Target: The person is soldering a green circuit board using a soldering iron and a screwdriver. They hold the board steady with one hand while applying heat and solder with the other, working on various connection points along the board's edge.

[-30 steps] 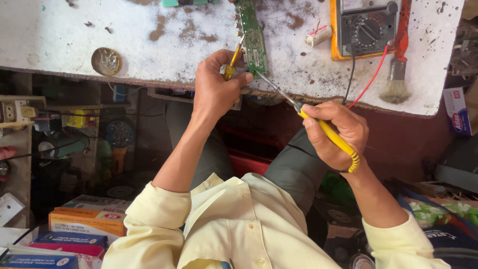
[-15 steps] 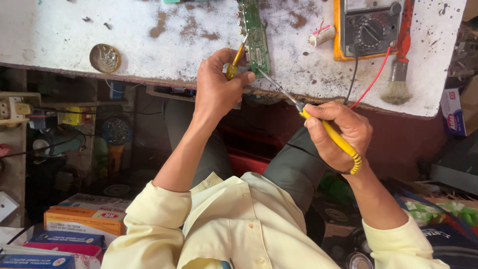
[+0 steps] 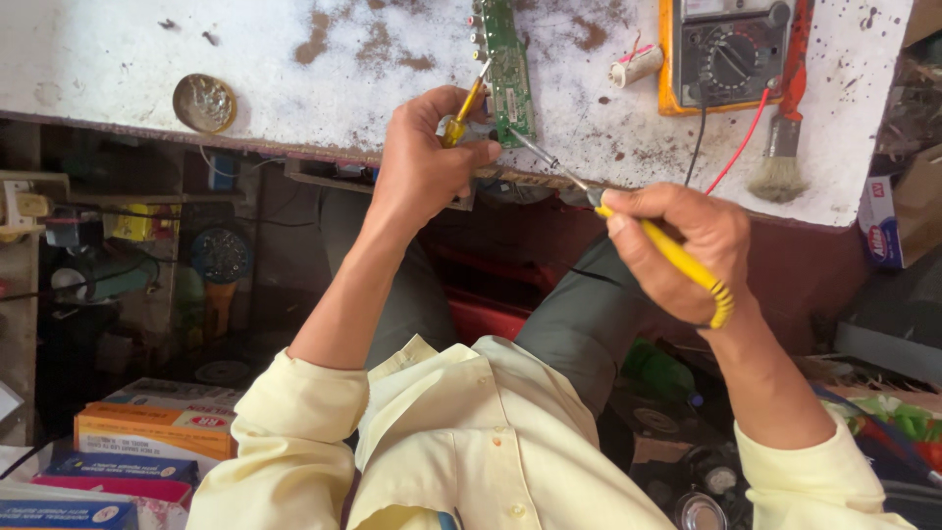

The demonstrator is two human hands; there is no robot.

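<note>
Soldering iron [image 3: 655,238] tip stays at circuit board [image 3: 507,69].

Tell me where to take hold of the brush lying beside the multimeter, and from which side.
Probably best to grip the red-handled brush around its slim red handle, above the metal band, fingers closing across it from both long sides. It lies flat on the stained white worktop, pale bristles toward the bench edge. The orange-cased multimeter crowds one side, so coming from the open far side seems easier.

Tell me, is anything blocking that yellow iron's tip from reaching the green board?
Nothing visible. The iron in the right hand has its tip right at the edge of the board. The left hand holds a yellow tool at the other side, clear of the tip.
</note>
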